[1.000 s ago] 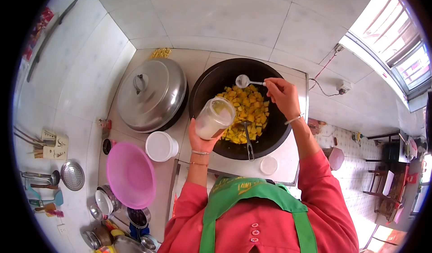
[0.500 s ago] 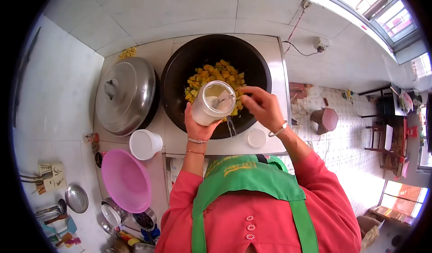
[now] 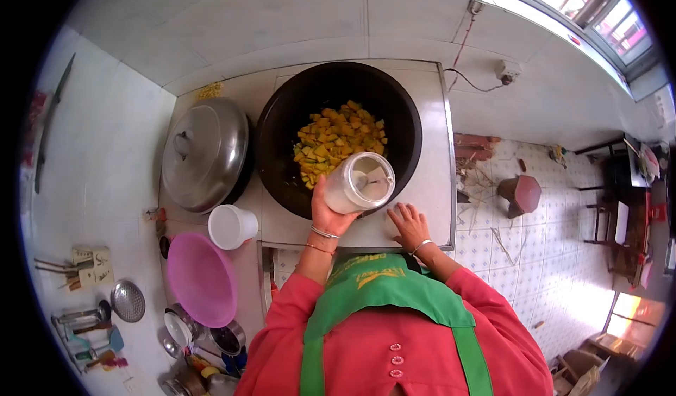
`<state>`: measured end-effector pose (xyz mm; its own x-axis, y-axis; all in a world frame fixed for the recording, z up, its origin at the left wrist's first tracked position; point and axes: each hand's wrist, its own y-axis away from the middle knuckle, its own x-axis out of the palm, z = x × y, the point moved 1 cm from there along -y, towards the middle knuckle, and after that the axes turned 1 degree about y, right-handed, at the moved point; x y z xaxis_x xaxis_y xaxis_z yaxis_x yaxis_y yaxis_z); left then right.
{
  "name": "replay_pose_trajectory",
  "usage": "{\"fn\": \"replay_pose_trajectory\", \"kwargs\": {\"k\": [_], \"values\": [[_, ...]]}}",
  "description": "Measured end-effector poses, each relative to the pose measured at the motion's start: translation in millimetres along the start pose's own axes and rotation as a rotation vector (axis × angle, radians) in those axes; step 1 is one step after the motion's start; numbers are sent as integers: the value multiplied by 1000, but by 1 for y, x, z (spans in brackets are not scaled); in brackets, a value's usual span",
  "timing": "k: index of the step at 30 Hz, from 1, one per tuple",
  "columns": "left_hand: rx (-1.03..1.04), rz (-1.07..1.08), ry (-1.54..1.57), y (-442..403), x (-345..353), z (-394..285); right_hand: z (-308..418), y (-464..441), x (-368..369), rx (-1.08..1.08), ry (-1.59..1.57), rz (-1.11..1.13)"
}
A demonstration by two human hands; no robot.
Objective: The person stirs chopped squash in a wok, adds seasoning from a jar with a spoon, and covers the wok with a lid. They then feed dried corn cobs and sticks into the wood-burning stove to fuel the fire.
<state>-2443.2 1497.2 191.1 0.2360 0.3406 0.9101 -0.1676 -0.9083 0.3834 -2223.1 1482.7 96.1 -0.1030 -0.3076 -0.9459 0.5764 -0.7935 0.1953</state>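
Observation:
My left hand (image 3: 334, 217) is wrapped round a clear jar (image 3: 345, 190) of white powder, tilted over the near right rim of the black wok (image 3: 280, 114). A small spoon (image 3: 378, 180) rests inside the jar's open mouth. Diced yellow-orange pieces, some green-edged, that look like pumpkin (image 3: 336, 137) lie in the bottom of the wok. My right hand (image 3: 411, 228) is down on the counter just right of the jar, fingers spread, over the spot of a pale round lid that is now mostly hidden beneath them.
Left of the wok stands a pan with a domed metal lid (image 3: 205, 158). Closer in are a white tub (image 3: 232, 227) and a pink basin (image 3: 201, 280). Utensils such as a skimmer (image 3: 128, 301) hang on the left wall. The tiled counter (image 3: 438, 185) ends at a right edge above the floor.
My right hand has left the jar and spoon and come down to the counter at the lid. The jar in my left hand has shifted right and slightly nearer me.

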Motion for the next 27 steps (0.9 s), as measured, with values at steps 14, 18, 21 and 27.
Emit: {"fn": "replay_pose_trajectory", "kwargs": {"k": [14,18,21,27], "values": [[252,-67,70,47,7,32,22,-47,-213,-596,-714,-67],[465,-142,74,80,-9,40,62,-52,-227,-847,-575,77],[525,-118,179,114,-20,45,95,-43,-223,-951,-521,109],[725,-104,270,191,-46,66,162,9,-211,-1047,-441,144]]}}
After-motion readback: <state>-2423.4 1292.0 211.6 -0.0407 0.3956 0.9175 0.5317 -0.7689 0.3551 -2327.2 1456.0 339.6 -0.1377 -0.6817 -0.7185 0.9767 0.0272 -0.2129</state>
